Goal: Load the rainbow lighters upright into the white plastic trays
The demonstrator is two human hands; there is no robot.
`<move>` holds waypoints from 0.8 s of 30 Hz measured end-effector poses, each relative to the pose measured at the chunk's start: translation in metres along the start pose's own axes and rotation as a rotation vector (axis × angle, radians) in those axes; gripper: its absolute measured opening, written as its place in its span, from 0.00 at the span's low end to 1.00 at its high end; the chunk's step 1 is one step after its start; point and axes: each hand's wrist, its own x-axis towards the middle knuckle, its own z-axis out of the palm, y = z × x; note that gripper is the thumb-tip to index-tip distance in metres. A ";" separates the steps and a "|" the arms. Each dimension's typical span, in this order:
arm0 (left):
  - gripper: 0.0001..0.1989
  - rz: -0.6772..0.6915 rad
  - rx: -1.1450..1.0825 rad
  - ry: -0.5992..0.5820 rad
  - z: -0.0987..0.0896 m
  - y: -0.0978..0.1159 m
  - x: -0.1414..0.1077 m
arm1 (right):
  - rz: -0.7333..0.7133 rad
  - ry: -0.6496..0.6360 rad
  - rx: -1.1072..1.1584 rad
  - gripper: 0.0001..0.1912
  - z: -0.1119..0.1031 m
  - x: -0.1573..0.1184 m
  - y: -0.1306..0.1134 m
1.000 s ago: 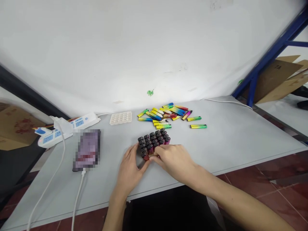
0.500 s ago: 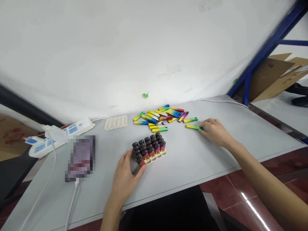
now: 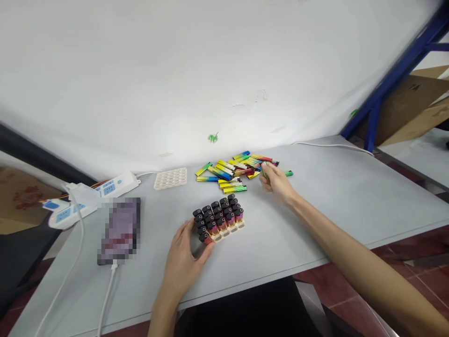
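Observation:
My left hand (image 3: 184, 262) curls round the left end of a cream tray (image 3: 228, 232) with its fingers behind and its thumb in front. Several black-topped lighters (image 3: 220, 223) stand upright in rows in this tray, and the oval slots along its front right edge show bare. My right hand (image 3: 277, 181) is closed round a green-and-yellow lighter (image 3: 265, 170), mostly hidden by the fingers. It is held above the table, at the right side of a loose pile of shiny multicoloured lighters (image 3: 224, 174). Another green-ended lighter (image 3: 288, 173) lies partly hidden behind this hand.
A second cream tray (image 3: 170, 179) with bare slots lies near the wall. On the left are a white power strip (image 3: 114, 185), a blurred-out phone-like device (image 3: 121, 229) and its white cable (image 3: 107, 295). A blue metal frame (image 3: 373, 121) rises at the right.
My right hand has picked up the green-and-yellow lighter from the table and moved left with it toward the pile. My left hand stays at the tray. The view has shifted slightly.

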 end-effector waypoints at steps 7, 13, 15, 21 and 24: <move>0.33 -0.006 0.017 0.003 0.000 0.001 0.001 | 0.048 -0.035 -0.125 0.22 0.002 -0.009 0.016; 0.33 -0.011 0.011 0.023 0.002 -0.002 0.002 | 0.075 -0.026 0.025 0.24 0.002 -0.017 0.013; 0.32 -0.008 0.005 0.033 0.002 -0.003 0.001 | 0.078 -0.021 0.070 0.24 0.002 -0.017 0.013; 0.32 -0.005 -0.021 0.025 0.000 -0.002 0.001 | 0.106 -0.056 0.091 0.22 0.005 -0.021 0.007; 0.32 -0.014 -0.023 0.023 -0.002 -0.001 0.001 | 0.175 -0.052 0.163 0.24 0.006 -0.022 0.007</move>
